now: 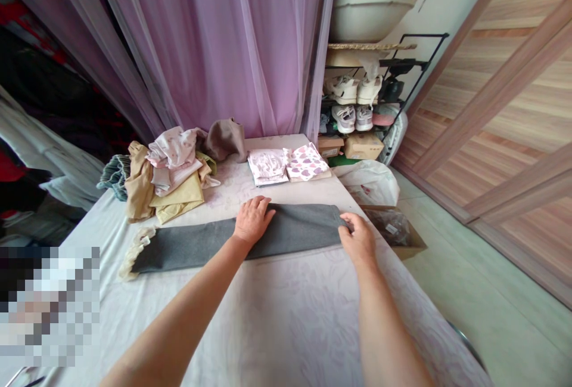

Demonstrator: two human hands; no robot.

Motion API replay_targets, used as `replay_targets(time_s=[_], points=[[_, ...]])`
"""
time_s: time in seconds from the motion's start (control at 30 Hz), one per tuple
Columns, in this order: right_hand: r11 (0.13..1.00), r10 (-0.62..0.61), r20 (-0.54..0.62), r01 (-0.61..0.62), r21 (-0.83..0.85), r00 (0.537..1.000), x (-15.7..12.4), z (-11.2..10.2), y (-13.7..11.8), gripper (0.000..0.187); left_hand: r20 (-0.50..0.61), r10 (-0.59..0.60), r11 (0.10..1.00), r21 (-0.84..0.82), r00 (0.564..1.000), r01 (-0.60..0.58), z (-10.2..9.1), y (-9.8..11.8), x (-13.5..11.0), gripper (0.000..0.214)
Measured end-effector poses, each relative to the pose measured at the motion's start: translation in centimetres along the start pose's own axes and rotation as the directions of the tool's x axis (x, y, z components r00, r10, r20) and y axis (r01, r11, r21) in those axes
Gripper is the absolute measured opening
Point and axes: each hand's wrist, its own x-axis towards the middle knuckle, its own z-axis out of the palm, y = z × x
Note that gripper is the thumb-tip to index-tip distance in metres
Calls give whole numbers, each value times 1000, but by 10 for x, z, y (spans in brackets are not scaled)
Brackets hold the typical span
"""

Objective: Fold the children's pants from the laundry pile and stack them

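Note:
A long grey garment (196, 245) lies folded into a narrow strip across the white patterned bed cover (277, 309). My left hand (252, 219) rests flat on the middle of the strip, fingers stretched out. My right hand (357, 237) is at the strip's right end, with its fingers curled onto the edge of the cloth. A frilly cream trim (136, 250) shows at the strip's left end.
A heap of loose clothes (165, 172) sits at the back left. Two folded pieces (288, 164) lie at the back middle. Purple curtains (232, 41) hang behind. A shoe rack (370, 101), boxes and a plastic bag (370, 181) stand at the right, beside the floor.

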Motion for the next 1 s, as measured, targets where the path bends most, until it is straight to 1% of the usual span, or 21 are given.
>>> replay_targets(time_s=[0.07, 0.1, 0.17, 0.23, 0.3, 0.33, 0.4, 0.43, 0.5, 0.57, 0.63, 0.7, 0.87, 0.93, 1.0], points=[[996, -84, -23, 83, -37, 996, 1, -1, -5, 28, -23, 160, 987, 19, 987, -160, 5, -1, -14, 41], [991, -117, -37, 115, -65, 992, 2, -1, -9, 25, -12, 208, 978, 23, 978, -208, 8, -2, -20, 43], [979, -172, -58, 164, -123, 983, 4, -2, -20, 21, 24, 255, 967, 17, 967, -255, 13, -2, -28, 50], [965, -218, -49, 208, -161, 975, 5, -1, -34, 22, 53, 266, 964, 6, 962, -267, 17, -3, -33, 58], [946, -269, 21, 268, -185, 963, 6, 4, -49, 28, 72, 274, 962, -3, 959, -275, 20, -3, -35, 63], [931, -297, 85, 308, -195, 951, 6, 7, -56, 31, 77, 274, 961, -6, 959, -275, 21, -2, -35, 65], [895, -329, 244, 384, -229, 912, 4, 15, -68, 38, 83, 270, 963, -14, 959, -270, 22, -2, -37, 67], [877, -317, 323, 405, -258, 892, 2, 19, -72, 41, 85, 267, 964, -19, 960, -266, 23, -1, -38, 67], [851, -232, 443, 402, -339, 866, -3, 26, -75, 47, 89, 258, 966, -30, 962, -256, 24, 0, -41, 68], [830, -123, 500, 364, -422, 858, -7, 30, -76, 50, 98, 251, 968, -44, 963, -247, 24, 0, -45, 69], [816, -48, 525, 337, -470, 850, -10, 31, -76, 53, 109, 247, 968, -62, 963, -241, 24, 0, -48, 69], [809, -7, 544, 325, -490, 839, -10, 31, -76, 54, 113, 244, 968, -81, 963, -236, 25, 1, -51, 68], [795, 37, 582, 329, -509, 812, -5, 32, -79, 57, 107, 225, 971, -107, 969, -213, 22, 1, -56, 66], [791, 33, 576, 331, -515, 817, -6, 33, -78, 57, 124, 217, 973, -113, 968, -203, 18, -1, -58, 64], [787, 4, 544, 333, -520, 839, -9, 35, -75, 57, 144, 202, 976, -113, 969, -187, 13, -6, -61, 62]])
